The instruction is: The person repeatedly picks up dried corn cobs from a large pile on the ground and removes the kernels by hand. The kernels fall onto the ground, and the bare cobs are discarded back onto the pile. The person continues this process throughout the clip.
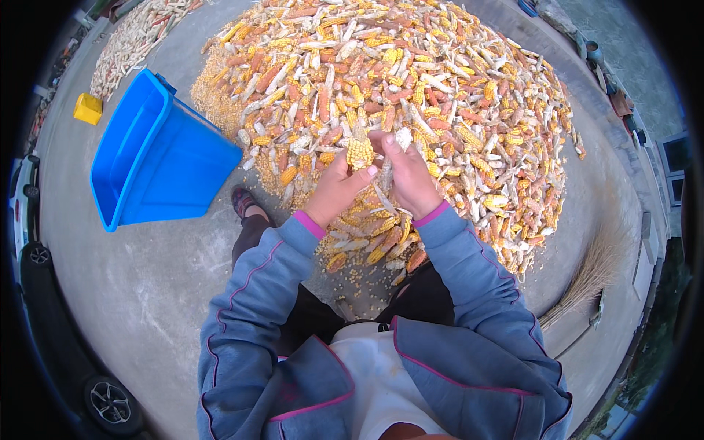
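Observation:
A large heap of corn cobs [379,82], some with yellow kernels and others bare and reddish or whitish, lies on the concrete in front of me. My left hand [342,184] is closed around a yellow corn cob [359,153] that points up and away from me. Close on its right, my right hand [406,171] holds a pale, whitish cob [403,138], its fingers curled towards the yellow one. Dry husk hangs just below the two hands. Loose kernels [352,278] are scattered on the ground between my legs.
A blue plastic bin [176,165] lies tipped on its side at the left. Beyond it are a yellow container [88,109] and a second pile of pale cobs [135,41]. A twig broom [588,264] lies at the right. Parked cars [66,330] line the far left.

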A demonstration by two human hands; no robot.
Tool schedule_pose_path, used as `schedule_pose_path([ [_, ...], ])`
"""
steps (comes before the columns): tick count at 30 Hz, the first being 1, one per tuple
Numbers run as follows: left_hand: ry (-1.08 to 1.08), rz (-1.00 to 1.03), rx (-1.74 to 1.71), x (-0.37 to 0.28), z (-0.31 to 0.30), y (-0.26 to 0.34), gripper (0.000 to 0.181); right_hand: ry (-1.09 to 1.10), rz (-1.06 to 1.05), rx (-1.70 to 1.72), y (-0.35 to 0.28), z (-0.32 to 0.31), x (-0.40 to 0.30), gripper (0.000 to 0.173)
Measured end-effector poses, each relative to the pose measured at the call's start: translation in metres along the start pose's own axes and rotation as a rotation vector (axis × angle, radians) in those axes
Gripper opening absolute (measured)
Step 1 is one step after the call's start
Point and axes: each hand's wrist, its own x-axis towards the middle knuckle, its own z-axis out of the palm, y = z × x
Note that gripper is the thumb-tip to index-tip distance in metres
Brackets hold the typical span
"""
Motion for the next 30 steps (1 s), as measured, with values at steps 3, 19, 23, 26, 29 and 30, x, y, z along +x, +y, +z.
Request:
schedule_pose_path([
  [3,-0.073,-0.259,-0.012,-0.002,-0.01,0.005,0.055,-0.044,0.021,-0.014,0.0,-0.002,0.002,0.049],
  [19,0.17,0.098,0.8,-0.005,0.002,-0.029,0.033,0.014,-0.149,-0.086,-0.012,0.028,0.004,0.031],
  [23,0.149,-0.005,0.397,-0.014,0.016,-0.021,0.023,0.035,-0.195,-0.288,-0.009,0.028,0.005,0.028],
  [26,-0.024,-0.322,-0.014,-0.018,0.019,-0.002,0.022,0.075,-0.29,-0.406,-0.004,0.019,0.017,0.025],
  [29,-0.3,-0.48,-0.656,-0.018,0.02,0.012,0.013,0.131,-0.423,-0.397,-0.012,0.018,0.022,0.023],
  [30,-0.305,-0.427,-0.618,-0.018,0.024,0.019,0.01,0.16,-0.494,-0.391,-0.012,0.014,0.026,0.024],
])
